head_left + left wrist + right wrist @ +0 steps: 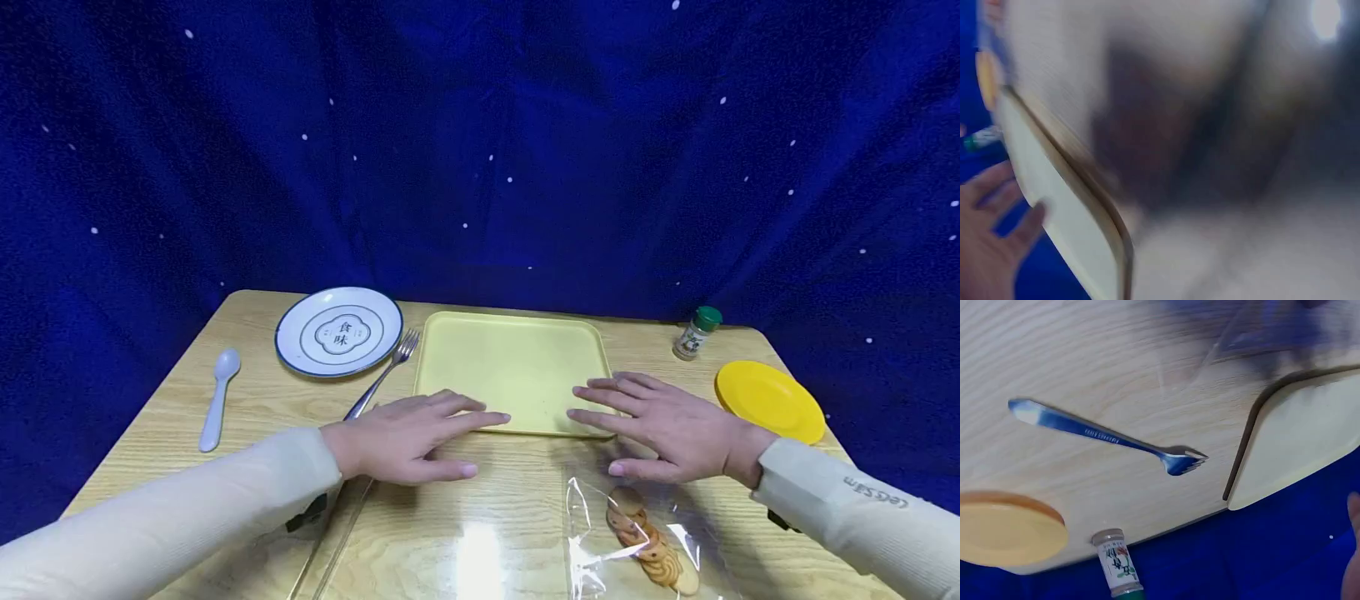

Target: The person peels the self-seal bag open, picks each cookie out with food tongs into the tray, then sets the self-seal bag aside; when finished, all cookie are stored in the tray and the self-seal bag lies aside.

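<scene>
sleeves [187,504]: cream, long | lettering [875,492]: dark, right sleeve [832,508] | wrist pieces [306,513]: black | hands [412,437]: bare

Prob. studio dining setup: tbl [258,375] w/ tray [510,367], blue curtain [480,192].

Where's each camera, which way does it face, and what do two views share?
Head: worn there, facing forward and down at tray; left hand, right hand, sleeves show.
Left wrist: worn there, facing tray's edge; hand shows, lower left.
Right wrist: worn there, facing fork; hand partly shows, right edge.
Head and right wrist share tray and bottle.
</scene>
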`<state>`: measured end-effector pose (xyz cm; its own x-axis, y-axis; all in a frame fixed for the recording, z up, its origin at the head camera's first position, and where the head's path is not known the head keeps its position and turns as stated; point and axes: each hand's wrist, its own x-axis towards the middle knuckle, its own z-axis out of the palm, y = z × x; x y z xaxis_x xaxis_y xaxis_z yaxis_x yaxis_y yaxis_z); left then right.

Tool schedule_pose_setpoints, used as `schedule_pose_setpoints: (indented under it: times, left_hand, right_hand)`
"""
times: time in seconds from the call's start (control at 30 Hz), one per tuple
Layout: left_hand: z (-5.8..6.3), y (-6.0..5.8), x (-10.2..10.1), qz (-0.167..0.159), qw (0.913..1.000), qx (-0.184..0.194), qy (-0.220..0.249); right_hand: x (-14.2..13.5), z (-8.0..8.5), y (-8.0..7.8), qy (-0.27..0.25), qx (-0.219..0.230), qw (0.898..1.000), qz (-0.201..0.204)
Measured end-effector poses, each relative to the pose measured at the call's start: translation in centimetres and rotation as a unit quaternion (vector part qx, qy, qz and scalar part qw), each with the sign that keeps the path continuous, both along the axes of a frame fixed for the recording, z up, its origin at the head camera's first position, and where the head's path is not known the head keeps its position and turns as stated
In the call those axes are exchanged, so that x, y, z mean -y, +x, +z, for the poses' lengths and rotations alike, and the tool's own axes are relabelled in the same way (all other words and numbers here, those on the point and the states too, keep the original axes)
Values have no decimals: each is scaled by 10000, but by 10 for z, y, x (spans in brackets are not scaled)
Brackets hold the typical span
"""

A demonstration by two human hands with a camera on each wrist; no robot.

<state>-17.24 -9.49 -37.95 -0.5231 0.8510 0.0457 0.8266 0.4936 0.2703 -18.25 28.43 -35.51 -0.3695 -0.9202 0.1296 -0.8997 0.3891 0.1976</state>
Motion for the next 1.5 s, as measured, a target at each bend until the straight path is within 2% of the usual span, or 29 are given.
schedule_pose_setpoints:
  times: [0.03,0.07,0.13,0.2,0.23,0.27,0.33,0.4,0.43,0.47,0.53,0.6,0.67,0.73,0.97,1.03,1.17,1.37,1.5]
  left_hand:
    - [-1,2,-7,161,9979,598,184]
    - [-2,4,-13,303,9923,1145,368]
    - [-6,7,-27,559,9717,2164,761]
    - [-11,10,-42,739,9411,3093,1149]
    - [-15,12,-49,848,9243,3478,1320]
    - [-17,14,-56,982,9051,3860,1488]
    - [-23,18,-69,1275,8609,4569,1841]
    - [-28,22,-83,1577,8194,5071,2157]
    - [-30,23,-90,1698,8024,5248,2280]
    - [-32,25,-97,1801,7893,5373,2365]
    - [-36,28,-110,1963,7697,5538,2497]
    - [-40,31,-122,2082,7579,5602,2615]
    - [-42,33,-131,2183,7534,5586,2697]
    - [-43,34,-135,2270,7551,5503,2746]
    - [-41,33,-127,2387,7743,5194,2716]
    - [-40,31,-120,2386,7787,5131,2711]
    - [-38,27,-101,2387,7896,5004,2629]
    - [-38,26,-69,2343,8089,4854,2348]
    - [-38,28,-54,2373,8211,4768,2054]
  right_hand:
    - [0,1,1,-62,122,9999,-101]
    - [0,2,2,-114,282,9992,-245]
    - [1,3,3,-205,828,9944,-616]
    - [1,3,5,-257,1637,9818,-929]
    - [1,3,5,-247,2126,9708,-1085]
    - [1,2,5,-241,2596,9579,-1199]
    - [1,0,5,-194,3387,9312,-1334]
    - [1,-2,3,-86,3894,9099,-1423]
    - [2,-4,2,-43,4051,9022,-1479]
    - [3,-5,1,-14,4143,8970,-1539]
    - [4,-8,0,53,4194,8923,-1671]
    - [7,-12,-1,52,4272,8877,-1717]
    - [9,-16,-2,-36,4351,8857,-1617]
    - [12,-21,-2,-144,4461,8829,-1457]
    - [24,-30,-8,-625,4792,8676,-1170]
    - [29,-33,-11,-746,4782,8678,-1127]
    - [43,-41,-13,-1052,4931,8560,-1143]
    - [71,-51,-7,-1389,5224,8334,-1148]
    - [86,-55,-3,-1483,5499,8149,-1075]
